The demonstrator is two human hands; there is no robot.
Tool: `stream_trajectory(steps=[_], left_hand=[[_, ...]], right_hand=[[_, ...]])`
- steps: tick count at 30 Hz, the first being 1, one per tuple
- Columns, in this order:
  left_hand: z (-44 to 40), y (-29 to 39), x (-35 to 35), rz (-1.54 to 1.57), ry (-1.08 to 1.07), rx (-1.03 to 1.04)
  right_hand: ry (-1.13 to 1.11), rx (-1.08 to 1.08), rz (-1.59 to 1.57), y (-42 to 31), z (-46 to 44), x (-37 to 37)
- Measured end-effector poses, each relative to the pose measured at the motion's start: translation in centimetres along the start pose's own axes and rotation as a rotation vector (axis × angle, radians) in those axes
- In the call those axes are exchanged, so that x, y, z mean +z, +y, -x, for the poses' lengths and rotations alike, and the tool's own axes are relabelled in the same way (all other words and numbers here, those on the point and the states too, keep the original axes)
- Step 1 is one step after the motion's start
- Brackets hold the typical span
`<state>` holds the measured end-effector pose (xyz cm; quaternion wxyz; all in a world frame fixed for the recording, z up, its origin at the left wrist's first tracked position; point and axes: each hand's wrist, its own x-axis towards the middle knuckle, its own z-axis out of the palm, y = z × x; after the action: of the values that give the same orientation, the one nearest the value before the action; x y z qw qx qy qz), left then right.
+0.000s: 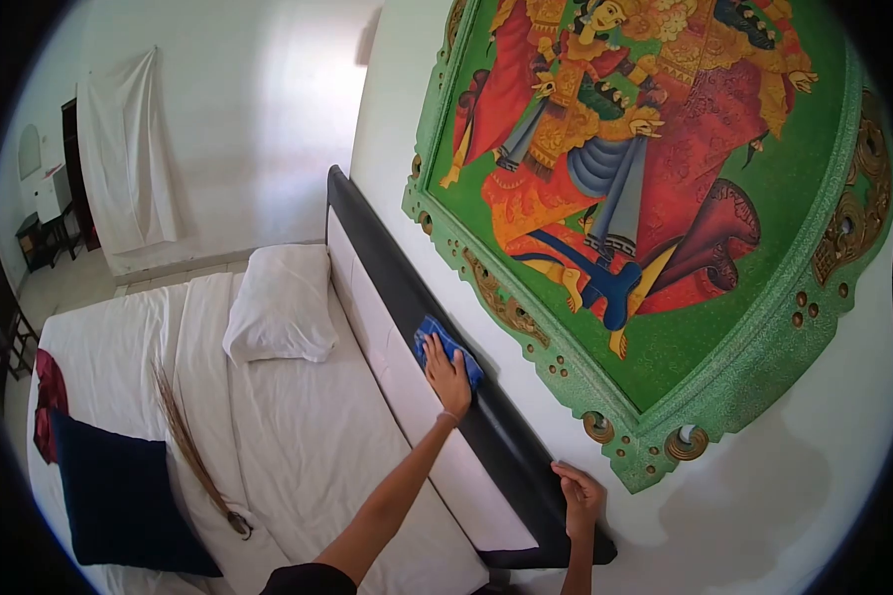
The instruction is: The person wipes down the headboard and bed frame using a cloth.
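With left hand (446,381) spread flat, pressing blue cloth (433,331) to black headboard edge (501,441) at six o'clock, near centre. With right hand (581,498) loosely bent, empty, at five, perhaps touching that edge; white pillow (283,302) at nine.

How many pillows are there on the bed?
2: a white pillow beside the headboard, and a dark blue pillow at the opposite end of the bed. Others could be hidden outside the view.

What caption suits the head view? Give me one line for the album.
Left hand on a blue cloth atop the headboard's black edge, right hand nearby, beneath a green-framed painting.
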<state>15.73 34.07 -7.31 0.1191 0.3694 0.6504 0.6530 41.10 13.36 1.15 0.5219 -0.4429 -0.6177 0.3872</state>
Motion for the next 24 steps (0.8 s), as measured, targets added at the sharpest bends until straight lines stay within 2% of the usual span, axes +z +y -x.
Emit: stream_trajectory(steps=[2,5,6,8,9,10,12,17,19,21,24], left_hand=[[-2.5,-1.5,0.3,-0.030,-0.004,0.021],[-5.6,-4.9,1.5,0.088,0.037,-0.159],[-6.0,-6.6,2.0,0.087,0.034,-0.161],[-5.5,-9.2,2.6,0.245,0.054,-0.432],[-3.9,-7.8,1.7,0.221,0.035,-0.523],[-2.5,-9.0,2.1,0.220,0.034,-0.523],[0.7,-12.1,3.3,0.209,0.073,-0.392],[5.2,-7.3,1.2,0.206,0.053,-0.352],[4.3,-6.6,1.3,0.218,0.044,-0.334],[2.1,-6.8,1.3,0.284,0.073,-0.172],[-1.9,-8.8,1.8,0.285,0.084,-0.118]], right_hand=[[0.001,-0.004,0.001,0.2,-0.1,0.0],[0.000,-0.007,-0.025,0.5,-0.1,-0.1],[0.002,-0.015,-0.022,0.5,-0.1,0.0],[0.005,-0.022,-0.016,0.5,-0.1,-0.1],[0.007,-0.020,0.004,0.5,-0.2,-0.2],[0.009,-0.017,0.023,0.5,-0.2,-0.2],[0.015,-0.021,0.015,0.3,-0.2,0.1],[0.005,-0.036,0.028,0.4,-0.3,0.0],[0.007,-0.038,0.036,0.3,-0.2,0.0],[0.007,-0.028,0.036,0.1,-0.1,0.1],[0.005,-0.030,0.042,-0.1,-0.3,0.1]])
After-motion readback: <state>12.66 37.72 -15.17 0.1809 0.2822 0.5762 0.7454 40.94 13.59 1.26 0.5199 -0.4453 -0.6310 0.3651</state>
